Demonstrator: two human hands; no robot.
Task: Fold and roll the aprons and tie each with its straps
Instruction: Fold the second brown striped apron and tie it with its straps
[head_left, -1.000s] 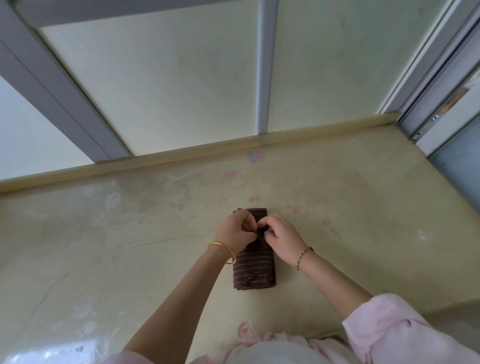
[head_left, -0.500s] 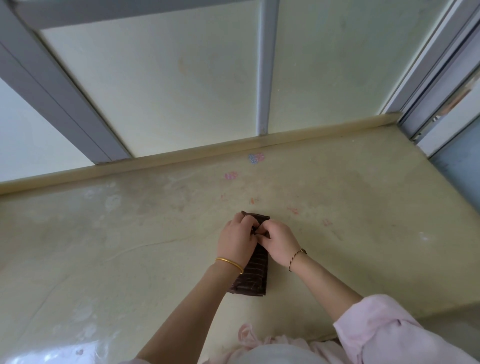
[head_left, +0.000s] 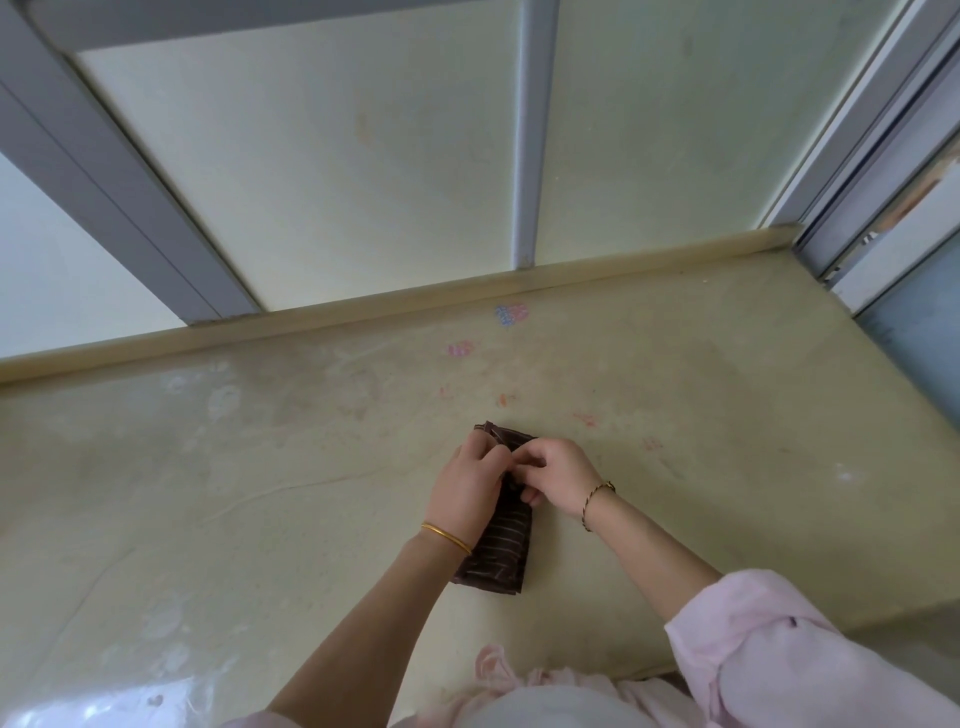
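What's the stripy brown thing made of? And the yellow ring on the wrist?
The apron looks like soft, matte cloth: it folds and creases. The bangle looks like shiny metal, maybe gold, since it glints.

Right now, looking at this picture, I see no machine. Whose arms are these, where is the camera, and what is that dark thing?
There is no machine: a person works with two bare hands. The camera sits on the person's head and looks down, so the arms come in from the bottom edge. The left hand, with a gold bangle at its wrist, and the right hand, with a cord bracelet, both pinch the far half of a brown striped apron. It is folded into a narrow bundle and lies on a pale ledge below a window. The fingers hide the straps, so I cannot tell how far the tying has got.
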